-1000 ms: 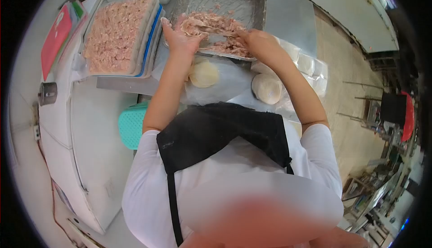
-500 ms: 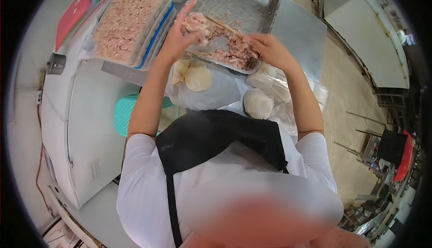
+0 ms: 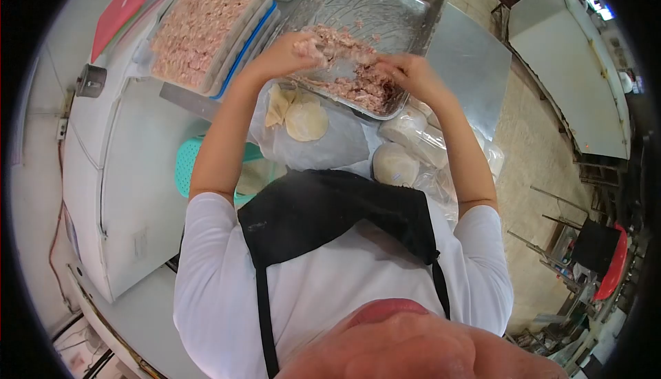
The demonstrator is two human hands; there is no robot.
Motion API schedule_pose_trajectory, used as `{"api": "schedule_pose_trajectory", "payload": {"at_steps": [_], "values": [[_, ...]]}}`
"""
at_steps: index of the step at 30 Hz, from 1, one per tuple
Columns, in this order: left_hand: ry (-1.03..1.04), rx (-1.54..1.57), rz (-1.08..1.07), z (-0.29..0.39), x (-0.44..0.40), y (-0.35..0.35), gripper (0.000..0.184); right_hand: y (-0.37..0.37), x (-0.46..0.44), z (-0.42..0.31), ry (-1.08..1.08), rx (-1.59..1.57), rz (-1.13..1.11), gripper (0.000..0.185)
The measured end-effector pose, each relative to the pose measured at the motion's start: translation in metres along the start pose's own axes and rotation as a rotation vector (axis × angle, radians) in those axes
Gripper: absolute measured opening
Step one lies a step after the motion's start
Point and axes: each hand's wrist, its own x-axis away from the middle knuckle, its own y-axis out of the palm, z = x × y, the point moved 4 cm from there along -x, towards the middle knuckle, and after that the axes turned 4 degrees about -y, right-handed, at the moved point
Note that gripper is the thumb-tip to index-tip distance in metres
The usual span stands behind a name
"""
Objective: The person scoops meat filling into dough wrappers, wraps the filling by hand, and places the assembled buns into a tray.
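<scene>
My left hand [image 3: 286,54] is curled over the near left part of a metal tray [image 3: 385,4]. Its fingers close round a small, pale dumpling [image 3: 311,50], mostly hidden by the hand. Above the tray's right side, my right hand [image 3: 416,76] has its fingers pinched together on a thin wooden stick, which is hard to make out now. Pink minced meat [image 3: 368,91] lies below both hands in the tray. Round, pale dough wrappers [image 3: 306,121] rest on a white sheet just in front of the tray.
Stacked plastic boxes [image 3: 210,28] with rows of filled dumplings stand on the left. Bagged stacks of wrappers [image 3: 413,131] and a round pale stack [image 3: 395,164] sit at the right front. A turquoise basket [image 3: 186,165] is below the table edge. A metal cup [image 3: 91,81] is far left.
My left hand has turned and moved down and right, its fingers closing over the pale wrapper. My right hand stays over the tray's right side; the stick shows less clearly.
</scene>
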Motion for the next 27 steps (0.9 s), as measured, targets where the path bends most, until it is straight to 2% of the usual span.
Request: {"api": "schedule_pose_trajectory", "payload": {"at_steps": [3,4,6,7,8,9,11,12,15,18,21,25,26,27], "values": [[-0.201,0.336,-0.033,-0.004,-0.002,0.003,0.045,-0.012,0.008,-0.059,-0.028,0.312,0.297,0.025],[-0.174,0.26,-0.051,-0.006,-0.005,0.003,0.045,-0.005,0.01,-0.07,-0.172,0.311,0.329,0.024],[-0.126,0.113,-0.103,-0.014,-0.009,0.006,0.047,0.019,-0.002,-0.026,-0.077,0.388,0.251,0.023],[-0.164,0.153,-0.098,-0.015,-0.004,0.009,0.048,0.022,-0.001,-0.008,-0.021,0.429,0.212,0.022],[-0.194,0.192,-0.075,-0.016,0.0,0.007,0.049,0.016,0.002,0.007,0.201,0.75,-0.023,0.022],[-0.224,0.22,-0.057,-0.017,0.003,0.001,0.05,0.008,0.005,0.009,0.212,0.622,0.002,0.023],[-0.035,0.131,0.002,-0.005,0.012,-0.014,0.053,-0.004,0.019,0.013,0.244,0.364,0.047,0.024],[0.055,0.094,0.035,0.002,0.019,-0.019,0.055,-0.01,0.025,0.017,0.269,0.209,0.1,0.031],[0.178,0.156,0.087,0.034,0.036,-0.03,0.05,-0.026,0.031,-0.041,0.262,-0.205,0.177,0.032],[0.13,0.048,-0.091,0.037,0.036,-0.027,0.045,-0.008,0.024,-0.092,0.036,-0.212,0.116,0.031],[0.274,0.054,-0.167,0.033,0.041,-0.035,0.039,0.016,0.014,-0.107,0.007,-0.084,0.014,0.03],[0.196,-0.001,-0.033,0.007,0.047,-0.051,0.04,-0.011,0.005,-0.143,0.031,0.367,0.103,0.028],[0.198,0.009,-0.013,0.003,0.048,-0.059,0.04,-0.003,0.005,-0.151,-0.015,0.387,0.227,0.028],[0.197,0.019,0.002,0.004,0.053,-0.067,0.04,0.01,-0.001,-0.156,-0.071,0.386,0.249,0.028]]}}
